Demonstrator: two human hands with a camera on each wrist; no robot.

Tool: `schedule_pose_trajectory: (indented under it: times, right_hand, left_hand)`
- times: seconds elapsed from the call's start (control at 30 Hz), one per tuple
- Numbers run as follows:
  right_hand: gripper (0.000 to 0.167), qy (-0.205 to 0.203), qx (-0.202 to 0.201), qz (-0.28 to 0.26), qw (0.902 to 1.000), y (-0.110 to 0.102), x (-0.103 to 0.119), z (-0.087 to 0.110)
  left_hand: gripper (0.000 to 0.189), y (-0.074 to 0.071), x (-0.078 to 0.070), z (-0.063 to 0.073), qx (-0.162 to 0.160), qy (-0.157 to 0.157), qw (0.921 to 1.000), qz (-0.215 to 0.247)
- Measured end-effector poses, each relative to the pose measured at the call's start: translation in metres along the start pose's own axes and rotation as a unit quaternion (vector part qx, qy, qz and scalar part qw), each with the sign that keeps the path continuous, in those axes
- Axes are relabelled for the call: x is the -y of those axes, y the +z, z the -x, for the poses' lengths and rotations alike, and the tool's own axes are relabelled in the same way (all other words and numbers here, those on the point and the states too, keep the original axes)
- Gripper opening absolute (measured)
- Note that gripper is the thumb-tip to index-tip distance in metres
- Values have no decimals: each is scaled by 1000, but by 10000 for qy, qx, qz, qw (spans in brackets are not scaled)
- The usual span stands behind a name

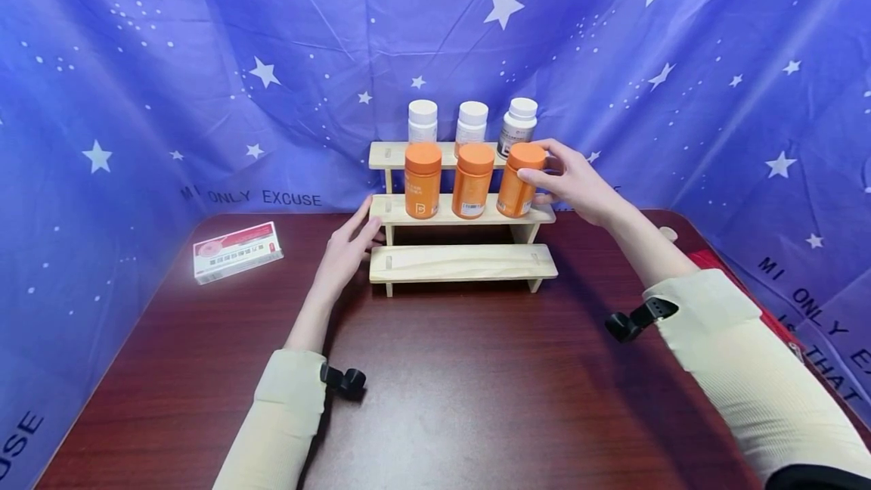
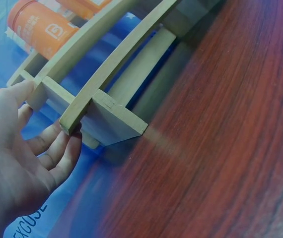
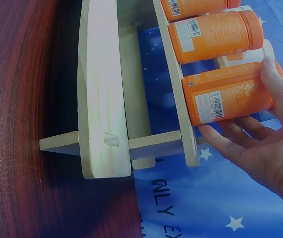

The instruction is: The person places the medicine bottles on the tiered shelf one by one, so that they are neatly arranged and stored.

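Note:
My right hand (image 1: 578, 184) holds the rightmost orange pill bottle (image 1: 515, 191), its thumb on the front near the cap and fingers round the far side. That bottle stands on the middle shelf of a wooden three-step rack (image 1: 463, 263), beside the middle orange bottle (image 1: 472, 187) and the left one (image 1: 423, 187). In the right wrist view, the held bottle (image 3: 231, 96) shows its barcode label. At the rack's left end my left hand (image 1: 343, 248) touches the wood with loosely bent fingers (image 2: 57, 144). White bottles (image 1: 471, 123) stand on the top shelf, partly hidden by the orange ones.
A red and white medicine box (image 1: 237, 252) lies on the dark wooden table (image 1: 449, 376), left of the rack. Blue star-patterned cloth (image 1: 313, 59) hangs behind and at both sides. Something red (image 1: 714, 263) and a small pale round object (image 1: 668, 234) lie at the right edge.

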State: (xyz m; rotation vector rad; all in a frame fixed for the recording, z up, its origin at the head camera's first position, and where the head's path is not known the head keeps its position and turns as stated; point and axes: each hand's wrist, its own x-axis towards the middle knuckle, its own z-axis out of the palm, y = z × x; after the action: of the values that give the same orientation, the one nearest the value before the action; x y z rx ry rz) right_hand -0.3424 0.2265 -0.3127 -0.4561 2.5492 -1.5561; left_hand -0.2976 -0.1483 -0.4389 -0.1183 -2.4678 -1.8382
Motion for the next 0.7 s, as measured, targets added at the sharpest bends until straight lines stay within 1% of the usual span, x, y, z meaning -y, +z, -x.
schedule_pose_trajectory:
  times: [0.3, 0.43, 0.7]
  right_hand:
    - [50, -34, -109, -100, 9999, 3, -3, -2]
    - [51, -66, -131, -63, 9999, 4, -4, -2]
    - [53, -102, -156, 43, 9998, 4, -4, 0]
  left_hand:
    - [66, 1, 1, 0, -1, 2, 10000, 68]
    - [66, 1, 1, 0, 3, -12, 9999, 104]
    - [66, 1, 0, 0, 18, -36, 10000, 34]
